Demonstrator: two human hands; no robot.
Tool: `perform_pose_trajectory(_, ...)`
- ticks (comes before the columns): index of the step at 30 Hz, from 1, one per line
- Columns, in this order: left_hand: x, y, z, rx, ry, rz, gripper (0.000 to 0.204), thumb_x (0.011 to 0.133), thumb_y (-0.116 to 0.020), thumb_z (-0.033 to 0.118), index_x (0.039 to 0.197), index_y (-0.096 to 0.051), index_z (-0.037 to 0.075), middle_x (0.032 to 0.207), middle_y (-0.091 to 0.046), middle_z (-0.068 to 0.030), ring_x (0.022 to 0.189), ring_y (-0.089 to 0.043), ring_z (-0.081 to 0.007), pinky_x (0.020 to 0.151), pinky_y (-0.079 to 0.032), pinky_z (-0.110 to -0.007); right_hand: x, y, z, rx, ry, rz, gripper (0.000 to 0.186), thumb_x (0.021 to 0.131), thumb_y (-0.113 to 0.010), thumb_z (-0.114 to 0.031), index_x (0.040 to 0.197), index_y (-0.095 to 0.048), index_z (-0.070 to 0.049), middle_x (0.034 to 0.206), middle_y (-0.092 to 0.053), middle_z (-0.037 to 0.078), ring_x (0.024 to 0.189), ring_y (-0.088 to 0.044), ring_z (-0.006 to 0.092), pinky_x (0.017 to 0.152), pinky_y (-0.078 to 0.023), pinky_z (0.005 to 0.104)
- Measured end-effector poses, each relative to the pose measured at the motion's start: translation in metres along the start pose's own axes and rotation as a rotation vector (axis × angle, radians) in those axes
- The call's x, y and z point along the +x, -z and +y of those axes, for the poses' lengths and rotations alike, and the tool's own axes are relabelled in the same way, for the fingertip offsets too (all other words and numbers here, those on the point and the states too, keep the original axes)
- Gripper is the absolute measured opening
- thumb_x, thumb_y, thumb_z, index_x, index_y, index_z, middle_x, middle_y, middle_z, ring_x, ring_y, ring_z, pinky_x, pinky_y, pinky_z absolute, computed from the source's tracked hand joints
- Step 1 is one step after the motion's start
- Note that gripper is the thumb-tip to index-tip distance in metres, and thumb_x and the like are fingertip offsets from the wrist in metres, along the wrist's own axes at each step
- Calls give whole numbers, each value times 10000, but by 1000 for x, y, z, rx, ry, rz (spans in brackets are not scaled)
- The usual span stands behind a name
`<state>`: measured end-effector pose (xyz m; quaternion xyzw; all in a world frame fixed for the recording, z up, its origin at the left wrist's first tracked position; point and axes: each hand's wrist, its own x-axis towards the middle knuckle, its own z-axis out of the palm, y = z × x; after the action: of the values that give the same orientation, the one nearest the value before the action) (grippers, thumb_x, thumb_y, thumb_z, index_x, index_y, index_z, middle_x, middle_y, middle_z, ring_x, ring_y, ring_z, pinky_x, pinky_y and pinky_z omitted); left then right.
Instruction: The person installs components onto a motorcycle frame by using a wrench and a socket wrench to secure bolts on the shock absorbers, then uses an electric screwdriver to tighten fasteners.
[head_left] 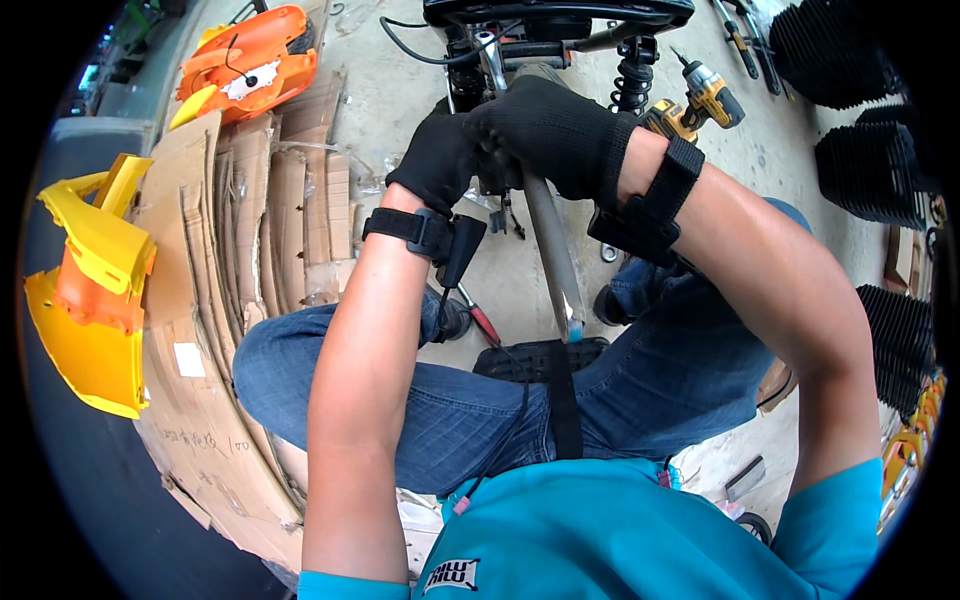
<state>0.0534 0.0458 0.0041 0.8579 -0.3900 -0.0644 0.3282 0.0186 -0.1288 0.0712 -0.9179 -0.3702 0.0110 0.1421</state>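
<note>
My gloved left hand (435, 150) and gloved right hand (550, 135) meet, fingers closed, at the upper end of a grey metal tube (550, 245) on a black vehicle frame (560, 15). Exactly what the fingers grip is hidden by the gloves. A silver tool (487, 50) rises just above my hands. Coil shock absorbers (630, 80) flank the tube. A yellow and black cordless drill (705, 100) is beside my right hand. A red-handled tool (480, 320) lies below my left wrist.
Stacked flattened cardboard (190, 280) covers the left, with yellow body panels (80, 340) and an orange panel (275, 60) on it. Black ribbed stacked parts (860, 170) line the right, near long tools (740, 40). My bent legs are around the tube's lower end.
</note>
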Motion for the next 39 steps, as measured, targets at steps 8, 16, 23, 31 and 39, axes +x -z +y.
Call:
perform_pose_trajectory(8,3,1,-3,-24,22,-32,276,670,-657,-26,929,-637,70,856,-646,-110,798,-629,-303,691,-514,-346,0,-5,3,142,12,37,180,824,-576,2,993,-628,-30,714,-662,99,654,-694,200,610,-568,271)
perform_pose_trajectory(16,0,-6,-1,-37,-58,124,279,678,-674,-9,944,-635,67,853,-651,-116,796,-638,-313,694,-515,-349,2,-3,-1,20,-40,3,120,719,-702,-60,834,-672,-51,762,-681,106,709,-695,228,654,-571,300)
perform_pose_trajectory(23,0,-2,-5,-100,-57,44,253,677,-664,0,915,-646,85,828,-655,-105,805,-630,-317,697,-509,-351,0,-3,-2,-21,-41,31,119,687,-764,-90,785,-702,-60,802,-691,115,754,-698,243,684,-569,319)
perform_pose_trajectory(31,4,-1,-15,170,-146,47,226,707,-636,11,920,-654,82,859,-656,-126,806,-629,-317,695,-507,-350,4,3,-4,224,-105,-98,189,803,-624,-1,990,-627,-23,730,-677,110,663,-697,178,594,-571,257)
perform_pose_trajectory(39,8,-2,-11,61,105,29,241,827,-562,122,1028,-634,10,940,-661,-192,858,-646,-326,751,-510,-340,0,10,-6,-70,55,8,320,672,-699,44,979,-631,-18,757,-678,109,715,-695,214,659,-561,286)
